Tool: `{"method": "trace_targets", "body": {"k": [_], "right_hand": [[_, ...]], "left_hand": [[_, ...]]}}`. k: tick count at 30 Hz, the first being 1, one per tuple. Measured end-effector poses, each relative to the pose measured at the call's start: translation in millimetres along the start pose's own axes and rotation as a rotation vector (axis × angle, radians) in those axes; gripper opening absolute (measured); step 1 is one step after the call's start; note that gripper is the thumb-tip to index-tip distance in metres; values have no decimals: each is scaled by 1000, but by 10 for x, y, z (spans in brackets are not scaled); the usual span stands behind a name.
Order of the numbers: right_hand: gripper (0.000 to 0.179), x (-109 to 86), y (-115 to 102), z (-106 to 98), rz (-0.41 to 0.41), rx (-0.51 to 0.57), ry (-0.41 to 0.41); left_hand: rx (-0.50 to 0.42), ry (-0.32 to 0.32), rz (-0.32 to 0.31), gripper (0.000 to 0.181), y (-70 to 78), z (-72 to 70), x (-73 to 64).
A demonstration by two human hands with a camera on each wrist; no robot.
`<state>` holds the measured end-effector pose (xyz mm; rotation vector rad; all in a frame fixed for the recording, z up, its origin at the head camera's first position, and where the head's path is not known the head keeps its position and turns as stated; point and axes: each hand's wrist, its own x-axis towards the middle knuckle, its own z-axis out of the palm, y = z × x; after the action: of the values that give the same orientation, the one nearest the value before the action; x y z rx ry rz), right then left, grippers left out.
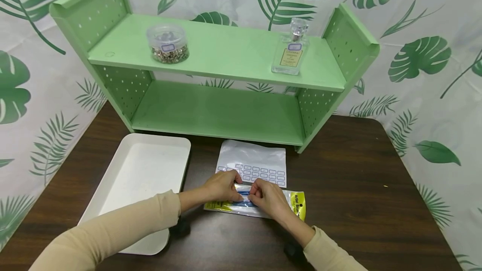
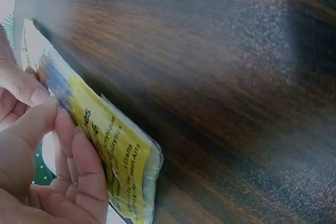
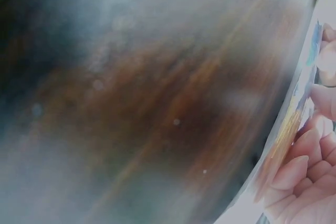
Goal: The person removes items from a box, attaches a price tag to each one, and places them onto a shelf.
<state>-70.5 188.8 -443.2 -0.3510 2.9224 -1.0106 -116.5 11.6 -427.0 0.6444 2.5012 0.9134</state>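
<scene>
A flat clear-and-yellow packet of artist brushes [image 1: 299, 205] lies on the dark table in front of me, blue brush handles showing through its film. Over its middle my two hands meet, fingertips close together at a small white label [image 1: 245, 198]. My left hand [image 1: 221, 186] pinches at the label's left side with thumb and index finger. From the right, my right hand [image 1: 270, 198] pinches at its other end. In the left wrist view, the yellow printed end of the packet [image 2: 118, 150] extends past the left fingers. The fingers hide most of the label.
Just behind the packet lies a white sheet of small blue-edged labels [image 1: 260, 158]. A white tray [image 1: 177, 149] stands at left. The green two-tier shelf [image 1: 226, 49] at the back carries a clear round tub of small metallic pieces [image 1: 169, 49] and a glass perfume bottle [image 1: 290, 55].
</scene>
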Motion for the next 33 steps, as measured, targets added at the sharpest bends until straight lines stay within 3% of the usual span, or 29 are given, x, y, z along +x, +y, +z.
{"method": "trace_targets", "body": {"k": [6,10,13,18,21,24,28,33], "right_hand": [[17,-9,29,-90,59,92,20],[12,17,56,-280,119,175,110],[7,44,88,-500,141,244,224],[10,121,118,-931,143,496,509],[11,210,151,-1158,110,645,693],[12,307,213,-1321,64,715,832],[16,407,234,-1446,39,718,941],[17,487,247,-1495,60,676,957]], "left_hand": [[52,13,37,38,12,7,-7],[88,20,42,36,32,3,-15],[108,21,42,34,43,-1,-23],[127,15,50,29,48,-5,-34],[138,14,60,28,47,-13,-38],[154,19,76,28,43,-15,-37],[170,27,92,27,41,-5,-30],[220,45,112,28,49,6,-30]]}}
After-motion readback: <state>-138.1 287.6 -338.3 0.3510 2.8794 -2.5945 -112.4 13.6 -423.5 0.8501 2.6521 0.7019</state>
